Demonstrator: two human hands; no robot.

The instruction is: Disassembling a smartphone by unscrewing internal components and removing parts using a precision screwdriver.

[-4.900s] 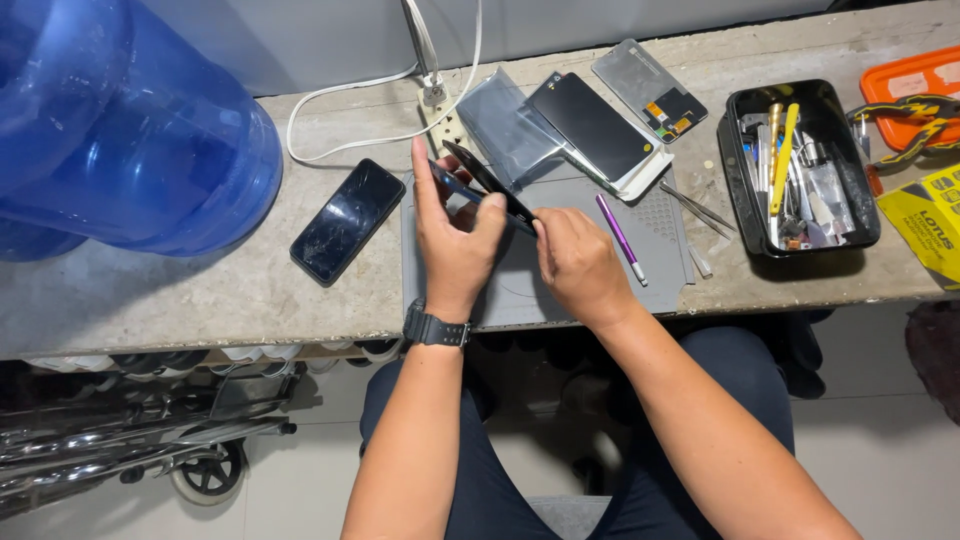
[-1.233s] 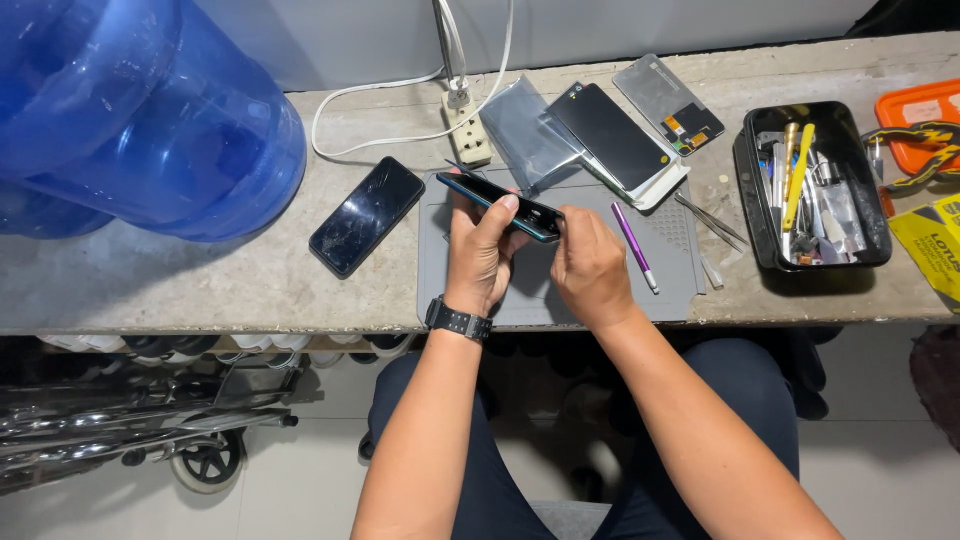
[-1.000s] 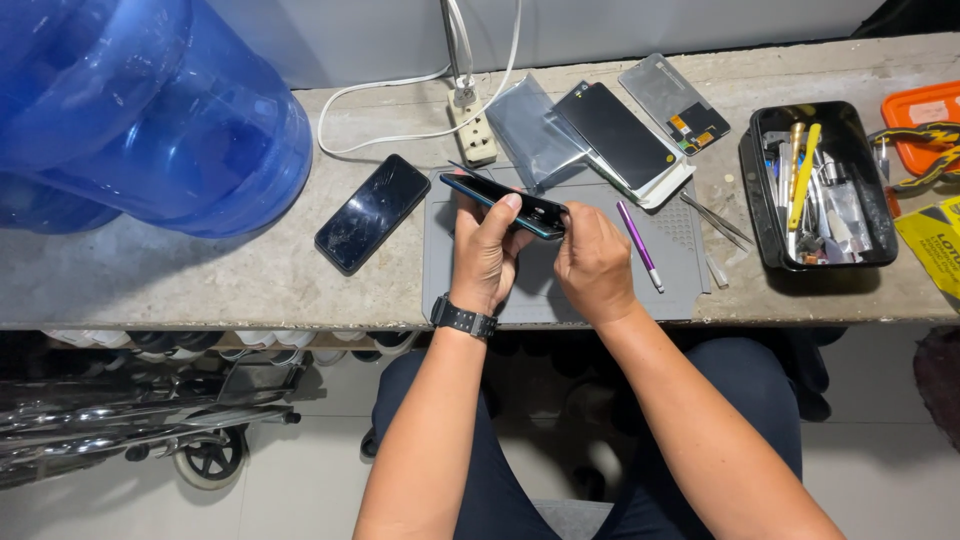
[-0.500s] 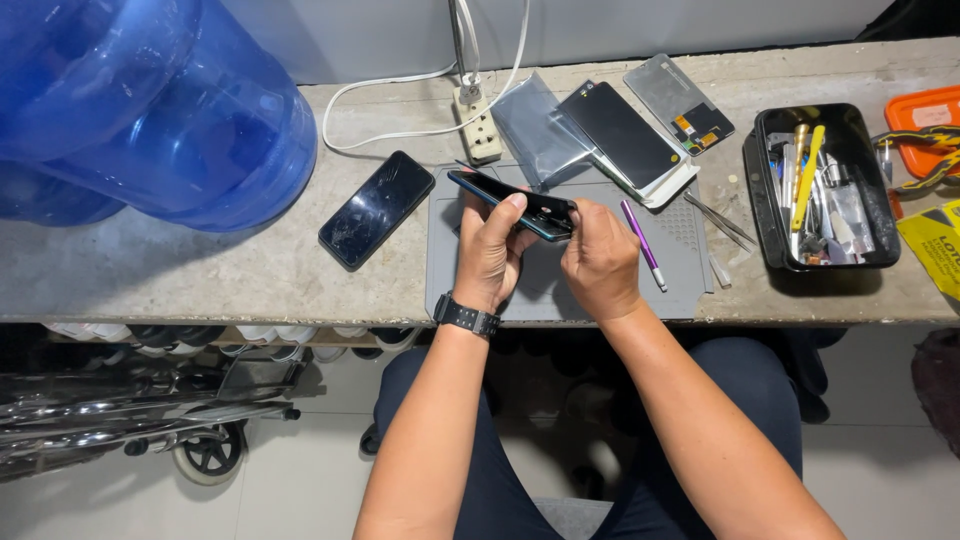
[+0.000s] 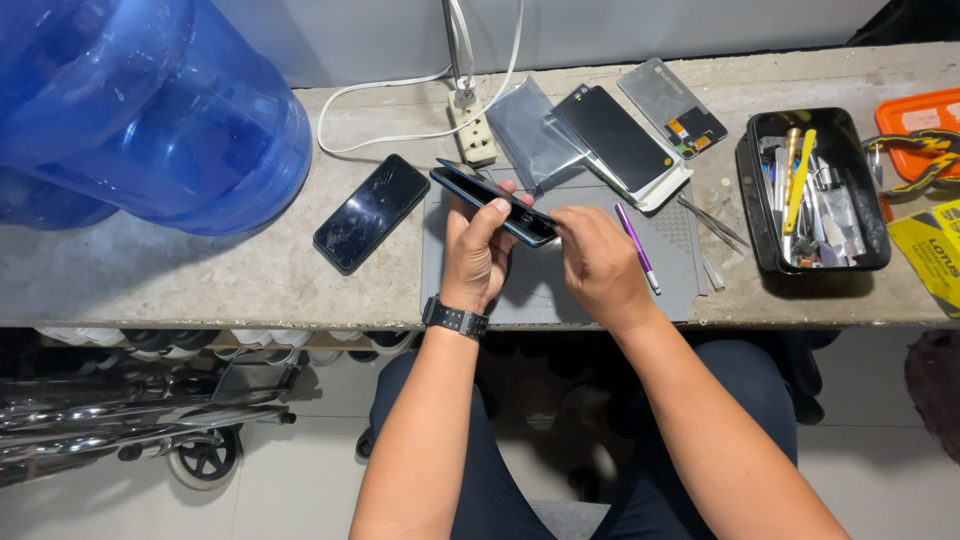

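Both forearms come up from the bottom of the shot and meet over the grey work mat. The left hand, wristwatch on that wrist, has its fingers wrapped tight around a dark phone, holding it tilted up off the mat with its edge facing the camera. The right hand is pinched closed at the phone's lower right end, but whatever sits between those fingertips is too small to make out. Counting stuff on the concrete bench: one more black phone lying flat left of the mat, one dark screen panel resting on a white one just above the mat, and one small module with a flex cable further back. One purple pen-like tool and one pair of tweezers lie on the mat's right side. One black tray full of tools, too jumbled to count. Two big blue water jugs at left, both cut off by the frame, and an orange case clipped at the right edge. One white power strip with its cable.
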